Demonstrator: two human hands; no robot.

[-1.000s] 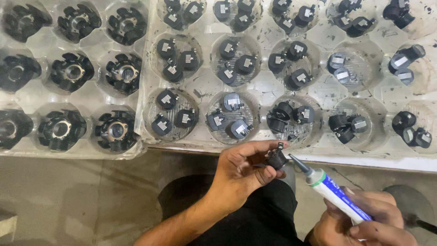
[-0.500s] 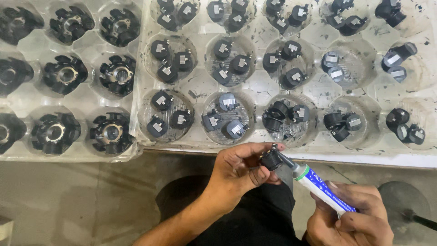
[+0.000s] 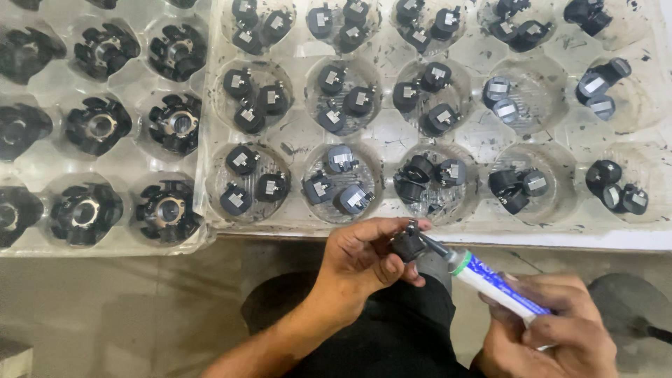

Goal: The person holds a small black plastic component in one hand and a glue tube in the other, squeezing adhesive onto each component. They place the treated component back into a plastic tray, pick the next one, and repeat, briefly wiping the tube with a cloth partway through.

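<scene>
Even overhead light, glare on clear plastic trays (image 3: 392, 231), sharp focus.

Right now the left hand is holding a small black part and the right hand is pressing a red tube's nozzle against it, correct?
Nearly. The tube is white and blue, not red, as the head view shows. The left hand does hold the small black part, and the right hand presses the nozzle against it.

The left hand (image 3: 364, 259) is raised from a bent forearm, fingers curled and pinched together at the tips; the right hand (image 3: 553, 329) (lower, near the frame corner) is closed in a grip
</scene>
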